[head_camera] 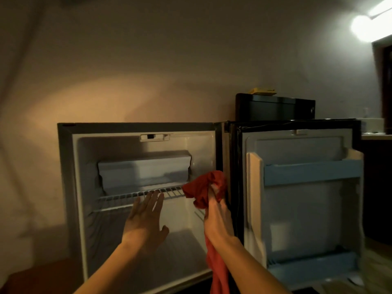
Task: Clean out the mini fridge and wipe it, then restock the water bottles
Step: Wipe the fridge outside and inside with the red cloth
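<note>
One red cloth (203, 190), two hands.

The mini fridge (70, 187) stands on the floor against the wall with its door (301, 200) swung fully open to the right. Its white interior holds no items. A small white freezer box (144, 172) sits at the upper back, and a white wire shelf (127, 198) spans the cavity just beneath it. The door's inner liner carries two pale blue rails, one across the upper half (311, 172) and one near the bottom edge (311, 268). A red cloth (203, 187), bunched and crumpled, is held at the right end of the wire shelf, its tail hanging down past the fridge's lower front edge.
</note>
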`<state>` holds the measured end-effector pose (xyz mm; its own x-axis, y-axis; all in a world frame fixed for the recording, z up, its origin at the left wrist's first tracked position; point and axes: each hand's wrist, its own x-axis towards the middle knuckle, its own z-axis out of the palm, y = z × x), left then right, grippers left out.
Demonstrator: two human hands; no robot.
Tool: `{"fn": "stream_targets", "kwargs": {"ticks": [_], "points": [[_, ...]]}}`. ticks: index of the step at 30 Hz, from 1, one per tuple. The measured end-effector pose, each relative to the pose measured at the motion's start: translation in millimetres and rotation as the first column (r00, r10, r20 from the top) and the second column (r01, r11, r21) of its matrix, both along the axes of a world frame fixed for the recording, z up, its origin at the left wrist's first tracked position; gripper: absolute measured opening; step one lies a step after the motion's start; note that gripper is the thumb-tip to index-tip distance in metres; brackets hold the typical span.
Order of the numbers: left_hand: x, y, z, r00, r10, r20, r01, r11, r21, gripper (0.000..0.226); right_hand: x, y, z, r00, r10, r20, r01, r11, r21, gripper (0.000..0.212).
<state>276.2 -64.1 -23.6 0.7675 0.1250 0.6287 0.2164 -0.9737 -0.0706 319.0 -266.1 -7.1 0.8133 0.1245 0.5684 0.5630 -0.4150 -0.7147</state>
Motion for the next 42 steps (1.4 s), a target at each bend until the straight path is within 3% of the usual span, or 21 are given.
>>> {"fn": "stream_targets", "kwargs": {"ticks": [2,4,7,10,16,20,22,24,26,27,30,34,36,37,40,42], "points": [[-2,-6,2,1.000,-0.017,0.021,0.017,1.000,-0.018,0.099,-3,3,-4,0.997,-0.017,0.079,0.018,1.000,-0.015,0.024],[-6,-11,6,1.000,0.006,-0.020,-0.006,1.000,-0.030,0.097,-1,5,-5,0.998,0.000,0.059,0.001,1.000,-0.010,0.034],[-8,-14,9,0.999,0.007,-0.046,-0.009,0.999,-0.053,0.097,-7,4,5,0.999,0.013,-0.032,-0.016,0.993,-0.113,0.069],[-10,-15,11,0.999,0.008,-0.053,-0.011,0.998,-0.062,0.099,-7,5,29,0.993,-0.062,0.104,0.083,0.975,-0.206,0.089],[-7,-14,9,0.998,0.015,-0.064,-0.019,0.998,-0.060,0.098,5,6,20,0.989,-0.134,0.055,0.144,0.948,-0.284,0.087],[-9,-15,9,0.996,0.011,-0.084,-0.018,0.997,-0.082,0.097,-2,-1,-6,0.999,-0.022,0.028,0.026,0.985,-0.170,0.048],[-9,-17,10,0.995,0.010,-0.098,-0.019,0.996,-0.088,0.096,-13,-5,-19,0.999,-0.028,-0.018,0.024,0.987,-0.156,0.041],[-9,-18,9,0.995,0.011,-0.100,-0.020,0.995,-0.096,0.096,-7,-3,-42,0.983,0.022,-0.184,-0.043,0.993,-0.111,0.056],[-9,-16,7,0.996,0.008,-0.090,-0.018,0.994,-0.108,0.097,-6,-5,-61,0.967,-0.045,-0.250,-0.019,0.969,-0.248,0.079],[-10,-16,5,0.996,0.004,-0.089,-0.014,0.994,-0.113,0.098,-12,-5,-67,0.964,-0.039,-0.261,-0.029,0.968,-0.250,0.078],[-12,-15,-2,0.997,-0.011,-0.082,0.001,0.992,-0.124,0.100,-29,-4,-79,0.955,0.041,-0.294,-0.080,0.989,-0.122,0.049],[-16,-14,-2,0.998,-0.003,-0.058,0.000,0.999,-0.052,0.098,-17,0,-104,0.927,-0.047,-0.372,-0.049,0.969,-0.244,0.092],[-16,-14,0,0.999,0.016,-0.042,-0.016,1.000,0.003,0.097,-19,6,-95,0.915,0.084,-0.395,-0.096,0.995,-0.010,0.078],[-16,-15,1,0.999,0.022,-0.039,-0.022,1.000,0.002,0.098,-17,7,-90,0.932,0.110,-0.345,-0.108,0.994,0.025,0.074],[-14,-22,-2,0.998,0.037,-0.042,-0.038,0.998,-0.046,0.099,-1,7,-73,0.980,0.040,-0.194,-0.041,0.999,-0.003,0.095],[-12,-24,-4,0.999,0.038,-0.028,-0.040,0.998,-0.056,0.100,10,8,-65,0.986,0.045,-0.162,-0.051,0.998,-0.035,0.083]]}}
